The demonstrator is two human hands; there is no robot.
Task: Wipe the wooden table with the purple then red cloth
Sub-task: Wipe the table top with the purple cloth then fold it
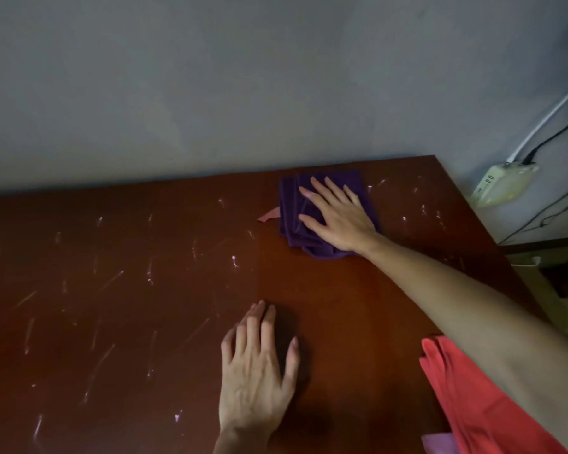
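The wooden table (145,290) is dark red-brown and streaked with pale scratches and marks. A folded purple cloth (292,211) lies near the table's far edge. My right hand (338,217) presses flat on top of it, fingers spread, arm stretched out from the lower right. My left hand (259,371) rests flat on bare wood near the front, holding nothing. A red cloth (473,404) lies at the table's front right, partly under my right forearm.
A small pink scrap (269,215) lies just left of the purple cloth. A grey wall runs behind the table. Off the right edge, a white power strip (502,181) with cables lies on the floor. A pink item (436,444) peeks out at the bottom right.
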